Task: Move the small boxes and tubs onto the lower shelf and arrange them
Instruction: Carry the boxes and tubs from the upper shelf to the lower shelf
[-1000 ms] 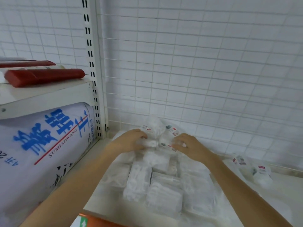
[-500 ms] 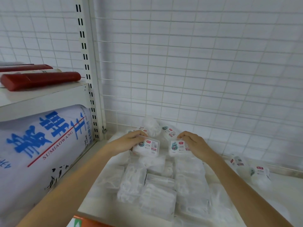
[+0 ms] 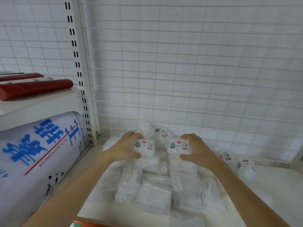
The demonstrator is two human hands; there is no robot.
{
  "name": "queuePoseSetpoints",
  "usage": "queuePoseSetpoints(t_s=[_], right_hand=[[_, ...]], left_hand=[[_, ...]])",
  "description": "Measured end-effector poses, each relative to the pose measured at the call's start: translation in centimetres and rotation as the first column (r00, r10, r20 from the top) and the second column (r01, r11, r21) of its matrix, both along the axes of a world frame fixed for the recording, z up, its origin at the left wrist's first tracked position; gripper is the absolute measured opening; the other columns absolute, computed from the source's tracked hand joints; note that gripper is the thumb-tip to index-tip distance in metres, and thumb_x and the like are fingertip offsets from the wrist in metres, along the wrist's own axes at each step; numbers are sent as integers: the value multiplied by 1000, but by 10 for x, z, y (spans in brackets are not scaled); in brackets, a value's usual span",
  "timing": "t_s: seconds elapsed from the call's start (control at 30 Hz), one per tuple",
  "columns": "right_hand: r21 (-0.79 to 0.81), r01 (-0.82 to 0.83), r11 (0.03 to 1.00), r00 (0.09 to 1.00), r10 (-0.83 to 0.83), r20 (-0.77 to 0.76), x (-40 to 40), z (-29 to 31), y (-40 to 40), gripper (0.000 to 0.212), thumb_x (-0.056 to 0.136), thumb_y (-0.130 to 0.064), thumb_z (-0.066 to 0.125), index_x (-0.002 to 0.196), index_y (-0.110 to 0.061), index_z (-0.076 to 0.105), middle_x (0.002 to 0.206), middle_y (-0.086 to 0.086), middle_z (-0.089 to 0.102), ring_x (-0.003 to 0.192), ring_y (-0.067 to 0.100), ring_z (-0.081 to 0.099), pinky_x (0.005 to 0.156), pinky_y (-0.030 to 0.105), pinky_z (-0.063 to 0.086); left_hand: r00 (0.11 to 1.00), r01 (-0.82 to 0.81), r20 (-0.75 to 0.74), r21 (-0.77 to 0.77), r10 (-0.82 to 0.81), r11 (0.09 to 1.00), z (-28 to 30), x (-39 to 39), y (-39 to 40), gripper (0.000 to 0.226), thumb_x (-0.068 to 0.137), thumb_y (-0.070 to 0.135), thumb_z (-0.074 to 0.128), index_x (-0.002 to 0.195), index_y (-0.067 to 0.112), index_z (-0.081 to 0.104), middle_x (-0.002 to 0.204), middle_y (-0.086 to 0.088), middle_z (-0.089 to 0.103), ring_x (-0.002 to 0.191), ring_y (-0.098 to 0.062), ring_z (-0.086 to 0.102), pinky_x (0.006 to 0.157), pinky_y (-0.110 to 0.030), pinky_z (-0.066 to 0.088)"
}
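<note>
Hands [image 3: 161, 149] apart, palms inward, gripping labelled boxes [image 3: 144, 146]

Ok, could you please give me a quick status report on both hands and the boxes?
Left hand gripping one small box. Right hand gripping another small box. Both above the clear packets. Two tubs lying loose, right.
</note>
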State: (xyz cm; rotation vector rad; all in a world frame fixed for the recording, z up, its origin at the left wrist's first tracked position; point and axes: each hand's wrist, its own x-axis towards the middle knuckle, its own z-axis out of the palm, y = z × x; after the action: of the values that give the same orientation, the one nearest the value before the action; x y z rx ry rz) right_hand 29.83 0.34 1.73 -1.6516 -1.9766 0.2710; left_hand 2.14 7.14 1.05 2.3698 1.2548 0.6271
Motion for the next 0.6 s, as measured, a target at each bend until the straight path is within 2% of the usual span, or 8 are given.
queuePoseSetpoints(t_s=[0.13, 0.2, 0.3, 0.4, 0.53, 0.6], right_hand=[[164, 131, 978, 991, -132, -2, 12, -1, -36, 66, 71, -22, 73, 128, -21, 42, 111, -12, 41, 106, 6, 29, 86, 19, 29], [199, 193, 961, 981, -194, -17, 23, -3, -61, 65, 71, -22, 74, 128, -23, 43, 114, -13, 42, 107, 4, 28, 89, 18, 27], [224, 281, 933, 958, -285, -15, 45, -6, -105, 65, 70, -22, 76, 127, -22, 45, 116, -15, 40, 108, 6, 31, 92, 21, 32], [241, 360, 901, 929, -370, -4, 68, -10, -153, 66, 67, -20, 79, 125, -18, 48, 117, -12, 36, 107, 8, 38, 87, 17, 38], [293, 478, 828, 859, -511, 43, 96, -15, -222, 69, 62, -14, 81, 125, -12, 51, 117, -4, 41, 105, 11, 41, 84, 24, 44], [300, 542, 785, 816, -577, 34, 110, -18, -258, 69, 62, -12, 80, 125, -10, 52, 114, -3, 40, 103, 13, 43, 81, 25, 45]], left_hand=[[993, 62, 91, 87, -69, 994, 4, 10, -7, 68, 68, 9, 75, 128, 14, 43, 117, 3, 39, 114, -13, 36, 95, -21, 32], [984, 111, 127, 132, -128, 985, 5, 22, -13, 68, 69, 9, 75, 128, 14, 43, 118, 4, 38, 115, -12, 36, 93, -17, 30], [956, 205, 177, 165, -234, 965, 8, 49, -28, 69, 68, 17, 77, 128, 16, 43, 119, 5, 37, 115, -12, 34, 92, -12, 26], [920, 309, 182, 207, -347, 928, 12, 83, -48, 75, 59, 40, 69, 127, 20, 45, 118, 9, 39, 109, -3, 28, 89, 1, 20], [866, 441, 155, 213, -476, 872, 10, 133, -81, 68, 71, 25, 77, 130, 21, 43, 117, 12, 39, 110, -4, 31, 86, 0, 24], [836, 503, 133, 200, -532, 840, 7, 159, -101, 68, 74, 27, 76, 132, 20, 41, 118, 11, 37, 112, -5, 32, 86, -4, 26]])
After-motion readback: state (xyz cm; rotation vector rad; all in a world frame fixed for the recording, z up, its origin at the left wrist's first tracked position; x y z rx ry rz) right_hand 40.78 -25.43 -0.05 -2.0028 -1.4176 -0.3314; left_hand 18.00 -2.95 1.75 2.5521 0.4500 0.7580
